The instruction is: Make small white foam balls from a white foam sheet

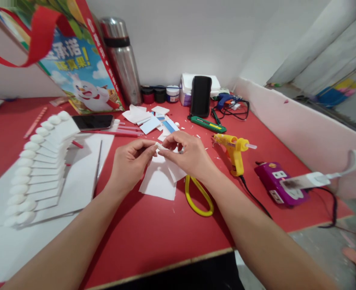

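Note:
My left hand (133, 160) and my right hand (189, 154) meet over the middle of the red table. Between their fingertips is a small white piece (159, 146), pinched from both sides; its kind is too small to make out. Under the hands lie white sheets of paper (158, 185). A yellow loop-shaped handle (198, 211) sticks out below my right wrist, its other end hidden. To the left, a curved stepped model of white card (49, 171), edged with several white rounded pieces, stands on a white board (84, 185).
A yellow glue gun (236, 153) and a purple power strip (282, 185) sit at the right. Behind the hands are card scraps (150, 124), a green utility knife (208, 124) and a dark upright phone-like object (200, 96). A steel flask (123, 64) and a gift bag (87, 80) stand back left.

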The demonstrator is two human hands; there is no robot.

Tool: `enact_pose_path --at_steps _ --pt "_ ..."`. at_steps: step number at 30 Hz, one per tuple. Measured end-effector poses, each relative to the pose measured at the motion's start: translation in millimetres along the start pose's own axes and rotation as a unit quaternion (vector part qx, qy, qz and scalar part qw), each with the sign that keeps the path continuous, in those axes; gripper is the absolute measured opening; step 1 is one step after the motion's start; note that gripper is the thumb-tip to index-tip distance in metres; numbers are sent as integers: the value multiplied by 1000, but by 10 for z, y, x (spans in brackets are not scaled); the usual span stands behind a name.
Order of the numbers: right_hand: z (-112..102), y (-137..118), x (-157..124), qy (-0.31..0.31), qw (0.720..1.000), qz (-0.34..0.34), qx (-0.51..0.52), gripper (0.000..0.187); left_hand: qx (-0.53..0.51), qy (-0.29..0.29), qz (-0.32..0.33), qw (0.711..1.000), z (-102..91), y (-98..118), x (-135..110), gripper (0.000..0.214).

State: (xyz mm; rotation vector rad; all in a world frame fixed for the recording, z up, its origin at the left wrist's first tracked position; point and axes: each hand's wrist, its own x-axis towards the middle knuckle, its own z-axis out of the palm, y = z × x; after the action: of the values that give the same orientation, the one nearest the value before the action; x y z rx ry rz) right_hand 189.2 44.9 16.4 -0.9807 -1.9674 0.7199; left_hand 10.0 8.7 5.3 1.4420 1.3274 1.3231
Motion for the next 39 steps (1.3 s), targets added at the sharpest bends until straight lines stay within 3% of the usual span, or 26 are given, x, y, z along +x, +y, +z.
enact_pose_path --at_steps 5,8,12,15,18,23,27,31,37,39 --pt "14 -7 -15 1 1000 10 15 14 -47 -5 -25 999 8 -7 -4 10" --pt "20 -32 -19 -31 992 84 90 15 -31 -8 -23 999 17 21 -12 11" --pt "19 -99 -14 -85 929 236 272 19 19 -2 -8 1000 25 70 -26 11" --pt "19 -136 -8 -89 887 299 340 20 35 0 -9 999 20 74 -31 13" --pt "29 -139 -6 -83 891 293 337 22 37 10 -14 999 15 62 -35 15" --pt "98 -117 -14 -40 921 248 298 14 66 11 -2 998 59 64 -59 15" --pt "181 -107 -41 36 953 211 217 14 158 25 130 979 112 64 -65 11" --pt "222 -107 -64 54 950 213 223 12 238 27 249 938 97 45 -46 14" --pt "199 -120 -62 28 928 215 302 21 322 20 336 885 54 8 -45 19" --pt "173 -129 -59 31 931 213 294 19 311 9 336 889 66 8 -58 20"
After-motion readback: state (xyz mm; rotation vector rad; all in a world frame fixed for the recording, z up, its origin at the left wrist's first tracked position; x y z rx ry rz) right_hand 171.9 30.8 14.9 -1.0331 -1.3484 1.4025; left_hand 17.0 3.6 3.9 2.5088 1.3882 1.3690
